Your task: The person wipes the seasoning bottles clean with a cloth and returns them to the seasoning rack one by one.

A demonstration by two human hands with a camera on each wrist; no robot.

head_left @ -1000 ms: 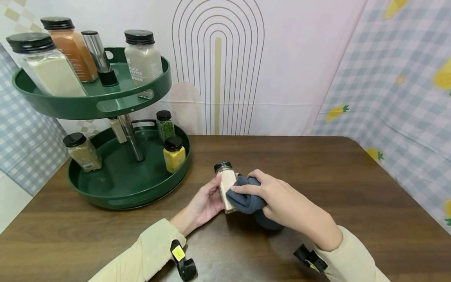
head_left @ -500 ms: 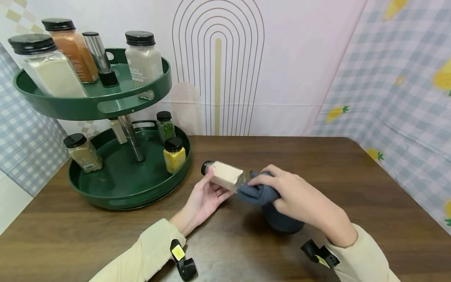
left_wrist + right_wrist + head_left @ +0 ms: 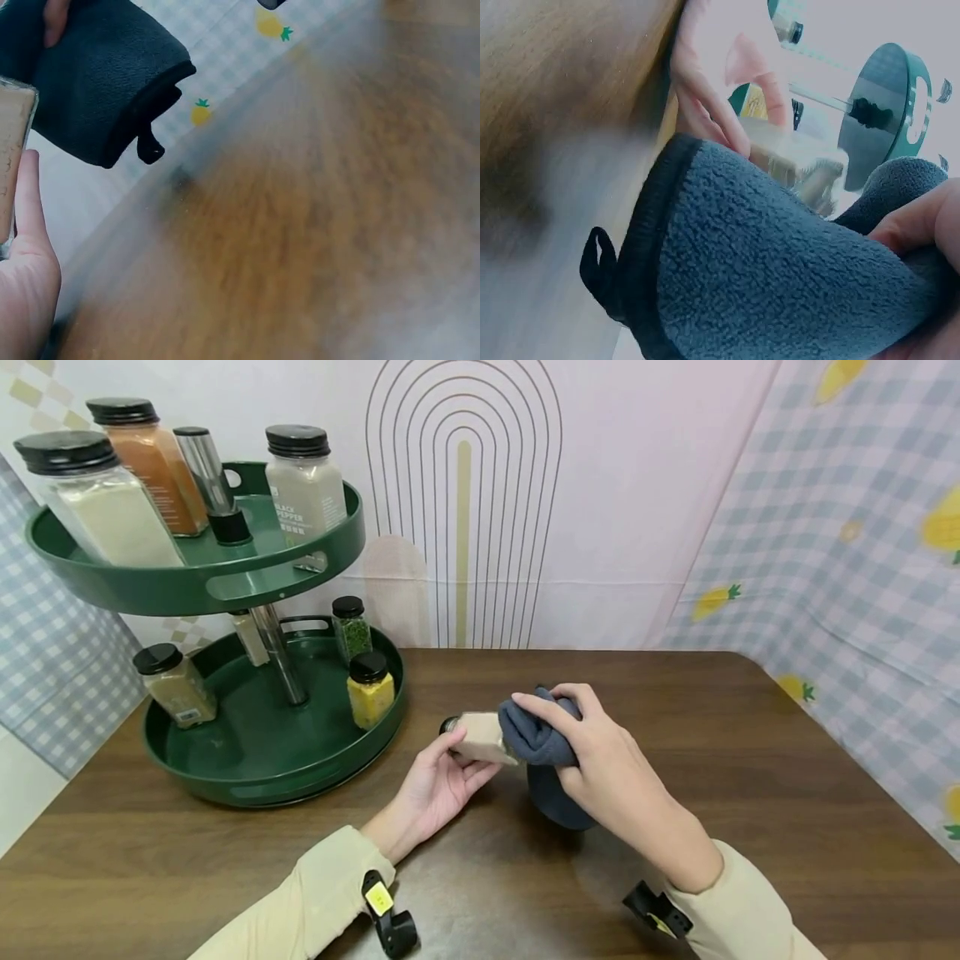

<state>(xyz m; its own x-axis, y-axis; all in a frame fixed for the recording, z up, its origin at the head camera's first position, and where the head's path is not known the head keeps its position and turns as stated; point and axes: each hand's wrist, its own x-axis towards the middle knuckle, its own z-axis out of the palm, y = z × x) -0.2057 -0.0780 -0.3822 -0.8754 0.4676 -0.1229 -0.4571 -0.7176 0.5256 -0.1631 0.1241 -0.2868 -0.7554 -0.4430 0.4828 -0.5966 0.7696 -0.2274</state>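
My left hand [image 3: 444, 781] holds a square glass spice jar [image 3: 480, 737] by its sides, thumb on the near face and fingers below. The jar lies tilted on its side, black cap to the left, with pale powder inside. A bunched dark blue-grey cloth [image 3: 538, 727] is gripped in my right hand [image 3: 603, 760] and overlaps the jar's base end in the head view. Part of the cloth hangs down below that hand. In the right wrist view the jar's glass base [image 3: 810, 169] shows just behind the cloth [image 3: 772, 262], whose dark hem carries a small loop.
A green two-tier round rack [image 3: 255, 768] stands at the left of the wooden table [image 3: 712, 735]. Its upper tier [image 3: 195, 583] bears large black-capped jars and a metal cylinder; small spice jars, one yellow [image 3: 371, 693], stand below. A patterned backdrop [image 3: 637, 485] rises behind.
The jar has turned from nearly upright to lying sideways in my left hand. My right hand moved off to the right with the cloth, then back left and up against the jar's base end.
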